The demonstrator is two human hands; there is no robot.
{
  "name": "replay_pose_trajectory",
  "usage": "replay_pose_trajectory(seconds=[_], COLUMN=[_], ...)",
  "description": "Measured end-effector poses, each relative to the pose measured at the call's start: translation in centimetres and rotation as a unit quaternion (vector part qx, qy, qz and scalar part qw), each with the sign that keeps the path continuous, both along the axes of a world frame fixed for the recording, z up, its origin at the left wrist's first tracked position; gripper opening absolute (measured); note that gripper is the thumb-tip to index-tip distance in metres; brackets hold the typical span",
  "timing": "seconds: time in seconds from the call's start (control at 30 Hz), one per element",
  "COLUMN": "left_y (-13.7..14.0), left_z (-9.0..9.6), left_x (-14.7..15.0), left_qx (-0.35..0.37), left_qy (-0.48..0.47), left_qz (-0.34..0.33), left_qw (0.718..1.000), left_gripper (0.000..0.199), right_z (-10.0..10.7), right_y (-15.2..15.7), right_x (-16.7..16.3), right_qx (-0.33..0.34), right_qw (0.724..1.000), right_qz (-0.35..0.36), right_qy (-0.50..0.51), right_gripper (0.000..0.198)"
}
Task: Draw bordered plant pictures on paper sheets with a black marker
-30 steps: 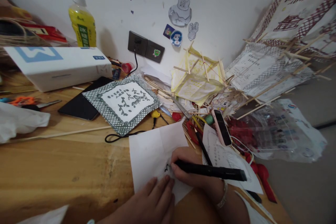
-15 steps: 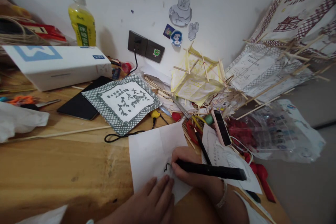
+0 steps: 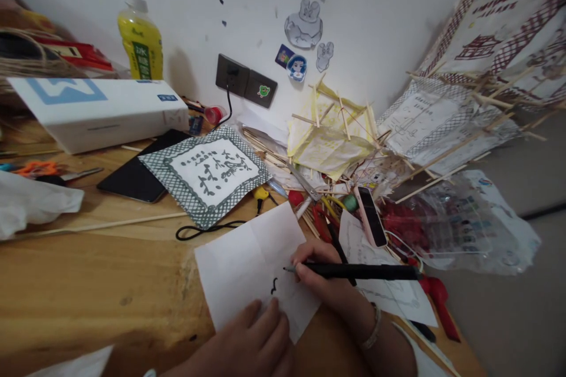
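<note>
My right hand (image 3: pixel 325 274) grips a black marker pen (image 3: pixel 362 271), its tip pointing left just over a white sheet of paper (image 3: pixel 239 259). I cannot tell whether the tip touches the sheet. A short wavy black line (image 3: pixel 273 286) is drawn on the paper, left of the tip. Flat on the lower edge of the sheet lies my left hand (image 3: pixel 259 336), fingers stretched out and holding nothing. Beyond the paper is a finished-looking drawing (image 3: pixel 212 174) with a dark checked border and leafy branches.
At the left stand a white box (image 3: pixel 115 123) and a yellow drink bottle (image 3: pixel 141 41). Stick-and-paper frames (image 3: pixel 331 135) crowd the back right. A phone (image 3: pixel 371 218), scissors (image 3: pixel 305 182), a patterned paper sheet (image 3: pixel 389 283) and a plastic bag (image 3: pixel 477 224) lie to the right.
The paper has turned anticlockwise and its upper part has shifted left. My right hand has drawn back slightly, so the marker tip is now farther from the black line.
</note>
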State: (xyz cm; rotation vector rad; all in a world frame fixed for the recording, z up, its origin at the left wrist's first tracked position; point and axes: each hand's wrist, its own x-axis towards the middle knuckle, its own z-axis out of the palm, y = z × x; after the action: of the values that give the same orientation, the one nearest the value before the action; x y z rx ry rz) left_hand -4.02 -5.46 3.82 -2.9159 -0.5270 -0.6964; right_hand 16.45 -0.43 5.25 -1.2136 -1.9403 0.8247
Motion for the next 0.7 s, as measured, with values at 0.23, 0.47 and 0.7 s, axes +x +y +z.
replay_pose_trajectory(seconds=[0.23, 0.47, 0.7], left_y=[0.1, 0.0, 0.3], left_z=[-0.6, -1.1, -0.6], left_x=[0.2, 0.3, 0.3], left_qx=[-0.022, 0.028, 0.038], left_qy=[-0.012, -0.041, -0.033], left_qz=[0.035, 0.020, 0.011], left_qw=[0.999, 0.999, 0.999], left_gripper=[0.028, 0.017, 0.013], right_z=[0.4, 0.3, 0.4], right_y=[0.2, 0.2, 0.3], right_x=[-0.6, 0.1, -0.5], right_qx=[0.007, -0.010, -0.002], right_qw=[0.998, 1.000, 0.997], right_qz=[0.034, -0.007, 0.030], right_qy=[-0.053, 0.013, -0.071], right_gripper=[0.012, 0.012, 0.009])
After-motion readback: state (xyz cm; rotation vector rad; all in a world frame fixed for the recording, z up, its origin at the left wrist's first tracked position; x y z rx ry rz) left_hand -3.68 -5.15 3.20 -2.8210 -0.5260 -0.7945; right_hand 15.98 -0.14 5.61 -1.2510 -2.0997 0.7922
